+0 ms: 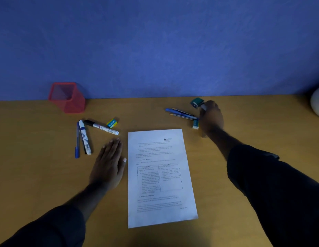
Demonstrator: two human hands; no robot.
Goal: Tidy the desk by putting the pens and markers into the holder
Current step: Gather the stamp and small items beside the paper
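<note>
A red mesh holder (67, 97) stands at the back left of the desk, against the wall. In front of it lie a blue pen (77, 139), a white marker with a blue band (85, 138) and a white marker with a black cap (101, 127). My left hand (109, 163) rests flat on the desk just right of them, fingers straight, touching none. At the back right lies a bundle of blue pens and pencils (180, 113). My right hand (211, 116) is over their right ends, blurred, its fingers hidden from view.
A printed sheet of paper (160, 177) lies in the middle of the desk. A yellow and teal eraser (112, 123) sits by the markers, another eraser (195, 124) by my right hand. A green sharpener (197, 102) lies behind my fingers. A white round object (318, 104) is at far right.
</note>
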